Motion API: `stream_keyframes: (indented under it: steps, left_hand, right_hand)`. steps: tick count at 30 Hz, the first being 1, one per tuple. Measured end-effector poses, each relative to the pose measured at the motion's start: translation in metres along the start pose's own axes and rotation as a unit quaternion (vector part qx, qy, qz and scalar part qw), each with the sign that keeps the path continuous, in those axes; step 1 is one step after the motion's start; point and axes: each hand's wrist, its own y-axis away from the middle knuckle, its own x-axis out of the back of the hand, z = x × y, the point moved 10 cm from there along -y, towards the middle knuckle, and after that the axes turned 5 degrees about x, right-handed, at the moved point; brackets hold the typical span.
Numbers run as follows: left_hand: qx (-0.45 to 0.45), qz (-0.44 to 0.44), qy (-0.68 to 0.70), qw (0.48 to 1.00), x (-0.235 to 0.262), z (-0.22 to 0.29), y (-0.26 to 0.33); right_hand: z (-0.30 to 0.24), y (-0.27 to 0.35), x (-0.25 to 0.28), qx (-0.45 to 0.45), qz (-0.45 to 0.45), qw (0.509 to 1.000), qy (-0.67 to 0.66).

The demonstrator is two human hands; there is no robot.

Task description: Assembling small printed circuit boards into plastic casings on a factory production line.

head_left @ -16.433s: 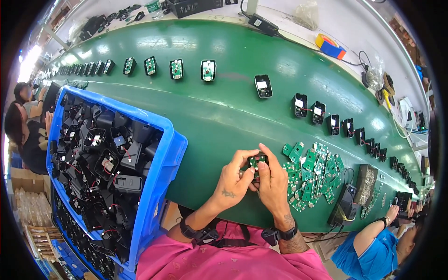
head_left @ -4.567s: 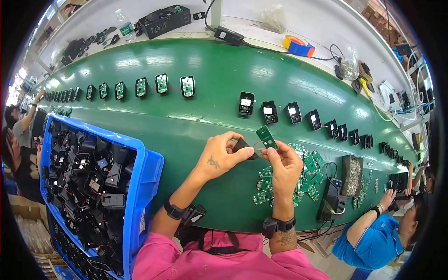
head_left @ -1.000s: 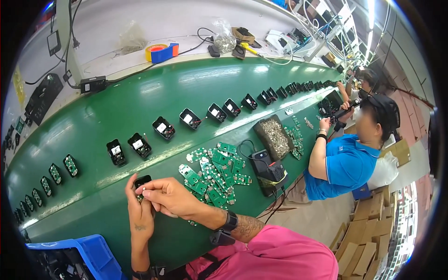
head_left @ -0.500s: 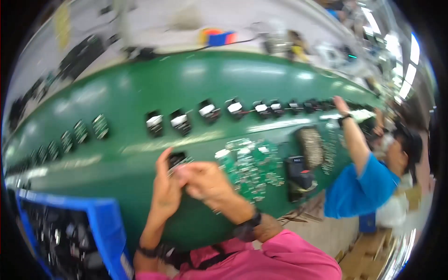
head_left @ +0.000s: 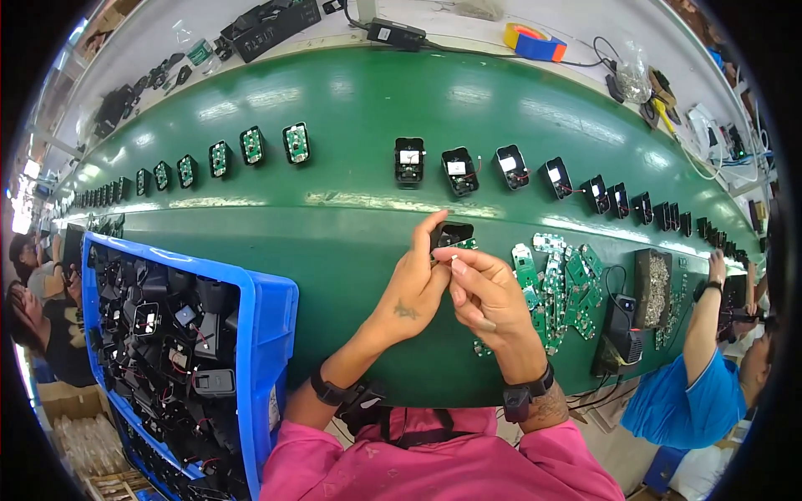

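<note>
My left hand (head_left: 416, 288) is closed round a small black plastic housing (head_left: 455, 230), its open side facing up. Part of a green circuit board (head_left: 469, 244) shows at the housing's near edge, between my two hands. With thumb and forefinger, my right hand (head_left: 493, 305) pinches a tiny white connector (head_left: 454, 260) beside the left thumb. Any wire on it is mostly hidden by the fingers. Just right of my right hand lies a heap of loose green circuit boards (head_left: 555, 288) on the table.
A row of black housings (head_left: 459, 171) runs to the right across the green table (head_left: 359, 100); another row with boards fitted (head_left: 296, 144) runs left. A blue bin (head_left: 269, 317) of black housings stands at left. A co-worker in blue (head_left: 693, 397) reaches in at right, past a grey-filled tray (head_left: 652, 288).
The view has swung left and sharpened, so the table's contents appear farther right and more of the blue bin shows. Both hands remain together at the housing.
</note>
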Motion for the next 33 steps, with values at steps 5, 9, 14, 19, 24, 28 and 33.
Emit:
stream_keyframes:
  steps: [5, 9, 14, 19, 24, 28, 33]
  left_hand:
    - [0.002, -0.001, 0.005, 1.0, -0.001, -0.003, -0.002]
    - [-0.011, -0.001, 0.004, 1.0, -0.004, 0.001, -0.002]
    - [-0.015, 0.019, 0.008, 1.0, -0.002, 0.008, 0.002]
    - [-0.052, 0.032, -0.023, 0.998, 0.003, 0.015, 0.002]
    - [-0.095, 0.024, -0.097, 0.991, 0.002, 0.024, 0.001]
    - [-0.119, 0.018, -0.147, 0.982, -0.002, 0.027, 0.002]
    - [-0.104, -0.005, -0.178, 0.978, -0.008, 0.024, 0.0]
  right_hand:
    - [-0.001, 0.0, 0.001, 0.008, 0.008, 1.0, -0.004]
    - [-0.007, -0.001, 0.007, 0.06, 0.031, 0.996, 0.05]
    - [-0.044, 0.013, 0.008, 0.229, 0.113, 0.921, 0.296]
    - [-0.077, 0.032, -0.023, 0.413, 0.123, 0.694, 0.577]
    - [-0.075, 0.027, -0.027, 0.38, 0.066, 0.676, 0.627]
    - [-0.075, 0.026, -0.023, 0.376, 0.068, 0.686, 0.62]
    - [-0.075, 0.024, -0.021, 0.366, 0.059, 0.692, 0.619]
